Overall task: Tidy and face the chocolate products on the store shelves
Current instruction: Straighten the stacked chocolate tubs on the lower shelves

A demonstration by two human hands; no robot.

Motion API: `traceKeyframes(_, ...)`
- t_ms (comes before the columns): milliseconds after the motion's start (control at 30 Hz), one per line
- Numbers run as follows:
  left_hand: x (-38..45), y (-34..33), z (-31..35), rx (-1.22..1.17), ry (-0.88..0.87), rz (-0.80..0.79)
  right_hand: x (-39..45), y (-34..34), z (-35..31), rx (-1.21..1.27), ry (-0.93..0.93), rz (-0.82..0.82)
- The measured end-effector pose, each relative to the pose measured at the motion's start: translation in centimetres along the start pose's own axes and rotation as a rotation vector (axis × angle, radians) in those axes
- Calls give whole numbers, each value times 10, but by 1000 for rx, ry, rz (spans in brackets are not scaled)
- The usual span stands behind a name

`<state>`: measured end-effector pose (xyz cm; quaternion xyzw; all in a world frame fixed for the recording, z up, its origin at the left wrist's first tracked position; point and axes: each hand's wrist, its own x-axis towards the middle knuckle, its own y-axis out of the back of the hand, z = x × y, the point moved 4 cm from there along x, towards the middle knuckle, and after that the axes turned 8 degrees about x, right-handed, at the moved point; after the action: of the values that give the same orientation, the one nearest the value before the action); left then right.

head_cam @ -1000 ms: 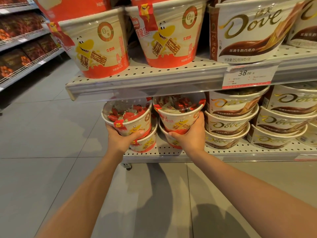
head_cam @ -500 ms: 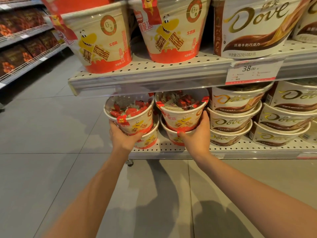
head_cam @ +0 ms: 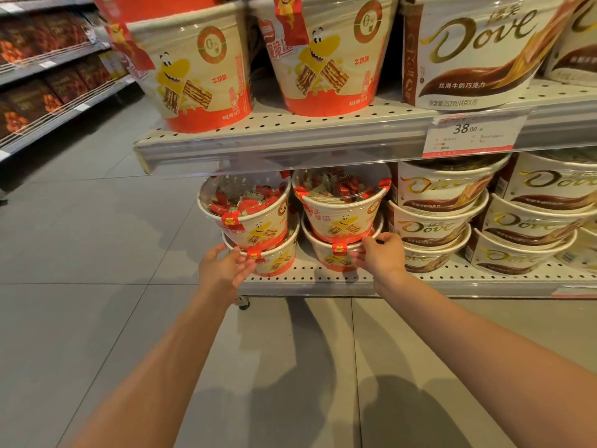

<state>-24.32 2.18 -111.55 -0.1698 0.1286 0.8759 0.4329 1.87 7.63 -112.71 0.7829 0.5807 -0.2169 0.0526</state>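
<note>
Two stacks of red-and-cream wafer chocolate tubs on the lower shelf [head_cam: 323, 279], side by side, two tubs high. Upper left tub [head_cam: 248, 211] upright, clear lid up, cartoon mascot print turned front and slightly right; upper right tub [head_cam: 342, 210] upright too, mascot facing forward. Beneath them, lower left tub [head_cam: 274, 258] and lower right tub [head_cam: 332, 257], each with a red seal tab at the front rim.

Left hand [head_cam: 223, 270] spread wide, palm toward the lower left tub, fingertips at or just beside its rim near the red tab, gripping nothing. Right hand [head_cam: 381, 253] loosely curled against the right side of the lower right tub at its rim; firm hold or mere touch not clear.

Just right of the stacks, piled Dove chocolate tubs [head_cam: 436, 208], logos forward. Overhead, the upper shelf [head_cam: 290, 137] overhanging the stacks, carrying large wafer buckets [head_cam: 193, 76], a big Dove tub [head_cam: 478, 53] and a 38.00 price tag [head_cam: 471, 134]. Far left, another rack with dark chocolate boxes [head_cam: 48, 88]. Grey tiled floor [head_cam: 97, 253] below.
</note>
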Motion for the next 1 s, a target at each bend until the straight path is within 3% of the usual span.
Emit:
traceKeyframes(300,9,11,6,125,-41,-61,0,7,3,-126,39,-13)
traceKeyframes(433,3,9,15,444,-270,66,-16,13,-1,-346,326,89)
traceKeyframes(500,-6,2,23,490,-465,11,-33,11,-3,-366,529,70)
traceKeyframes(567,-13,-5,28,457,-536,-81,-46,3,-6,-392,628,-26)
traceKeyframes(1000,-9,-15,26,338,-489,50,-29,-12,-19,-401,551,-14)
